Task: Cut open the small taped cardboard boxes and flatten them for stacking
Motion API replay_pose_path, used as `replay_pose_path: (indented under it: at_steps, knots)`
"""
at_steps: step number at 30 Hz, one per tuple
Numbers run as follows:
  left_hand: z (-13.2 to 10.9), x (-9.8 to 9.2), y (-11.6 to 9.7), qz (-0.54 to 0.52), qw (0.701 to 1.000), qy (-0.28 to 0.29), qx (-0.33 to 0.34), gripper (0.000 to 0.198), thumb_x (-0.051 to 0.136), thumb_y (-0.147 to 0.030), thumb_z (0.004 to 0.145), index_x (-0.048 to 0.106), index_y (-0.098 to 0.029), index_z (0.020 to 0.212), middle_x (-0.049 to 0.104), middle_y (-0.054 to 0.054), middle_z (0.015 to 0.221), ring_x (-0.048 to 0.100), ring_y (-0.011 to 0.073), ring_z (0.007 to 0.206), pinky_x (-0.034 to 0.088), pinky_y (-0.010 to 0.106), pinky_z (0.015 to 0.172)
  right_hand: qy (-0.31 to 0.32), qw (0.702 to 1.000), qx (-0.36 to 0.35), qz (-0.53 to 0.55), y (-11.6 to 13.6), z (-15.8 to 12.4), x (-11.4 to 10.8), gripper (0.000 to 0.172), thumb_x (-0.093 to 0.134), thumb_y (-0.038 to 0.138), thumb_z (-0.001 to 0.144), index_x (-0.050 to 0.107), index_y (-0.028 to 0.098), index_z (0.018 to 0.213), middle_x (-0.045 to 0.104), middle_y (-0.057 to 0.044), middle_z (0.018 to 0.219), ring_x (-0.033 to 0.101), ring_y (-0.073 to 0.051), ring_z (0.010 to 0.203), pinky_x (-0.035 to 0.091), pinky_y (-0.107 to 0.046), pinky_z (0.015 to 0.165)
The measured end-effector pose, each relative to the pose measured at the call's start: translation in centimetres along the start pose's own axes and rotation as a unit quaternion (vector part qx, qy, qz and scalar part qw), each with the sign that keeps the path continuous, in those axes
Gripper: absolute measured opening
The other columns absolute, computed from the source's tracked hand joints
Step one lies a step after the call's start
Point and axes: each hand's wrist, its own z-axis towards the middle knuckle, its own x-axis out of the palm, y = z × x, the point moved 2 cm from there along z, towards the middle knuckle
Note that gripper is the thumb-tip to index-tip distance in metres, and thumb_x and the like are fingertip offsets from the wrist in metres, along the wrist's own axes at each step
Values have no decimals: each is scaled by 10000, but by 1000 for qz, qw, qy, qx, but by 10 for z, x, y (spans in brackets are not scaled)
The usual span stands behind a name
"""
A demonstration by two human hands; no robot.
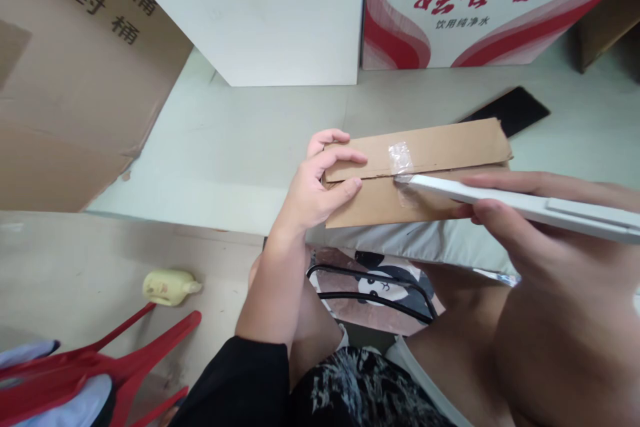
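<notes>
A small brown cardboard box [455, 145] lies in front of me, a piece of clear tape [400, 159] stuck across the seam between its flaps. My left hand [320, 180] grips the box's left end, thumb on the near flap and fingers over the far one. In my right hand [520, 240] is a white utility knife [500, 199], its handle running off to the right. The knife's tip touches the seam at the tape. How deep the blade goes in cannot be made out.
A black phone-like slab [515, 110] lies behind the box. At the back stand a white cabinet [295, 13] and a red-and-white carton [480, 40]; a large cardboard box [75, 93] is at left. On the floor are a yellow bottle [167, 287] and a red stool [120, 370].
</notes>
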Motion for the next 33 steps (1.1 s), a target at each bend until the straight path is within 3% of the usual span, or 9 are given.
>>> replay_pose_path:
  at_steps: [13, 17, 22, 28, 33]
  knots:
    - [0, 0, 0, -1, 1000, -9, 14, 442, 674, -657, 872, 746, -267, 1066, 575, 106, 1328, 522, 305, 1358, 435, 517, 1190, -22, 999, 28, 9, -3, -1, 2, 54, 815, 286, 758, 837, 291, 807, 728, 18, 621, 586, -123, 519, 376, -244, 421]
    - [1, 0, 0, -1, 1000, -2, 7, 437, 678, -652, 870, 742, -268, 1067, 568, 103, 1336, 511, 303, 1368, 434, 510, 1192, -75, 997, 29, 16, -9, 0, -1, 24, 798, 255, 748, 817, 269, 748, 708, 26, 602, 557, -111, 504, 370, -248, 428]
    - [1, 0, 0, 7, 1000, -7, 4, 448, 658, -670, 870, 740, -273, 1063, 567, 103, 1329, 511, 306, 1361, 439, 509, 1188, -35, 999, 35, 17, -11, 1, -1, 26, 795, 272, 777, 817, 261, 786, 749, 22, 678, 588, -95, 547, 397, -247, 478]
    - [1, 0, 0, 4, 1000, -24, 13, 441, 678, -669, 856, 741, -277, 1047, 591, 101, 1305, 541, 299, 1332, 461, 502, 1163, -93, 992, 84, 35, -16, 3, -4, 36, 767, 250, 732, 799, 234, 735, 701, 20, 613, 592, -115, 536, 454, -270, 506]
    - [1, 0, 0, 4, 1000, -25, 16, 458, 682, -668, 851, 713, -275, 1086, 594, 108, 1301, 550, 302, 1315, 469, 501, 1154, -115, 982, 19, 147, -16, 4, -5, 46, 765, 217, 707, 804, 233, 689, 701, 5, 564, 581, -129, 460, 401, -260, 411]
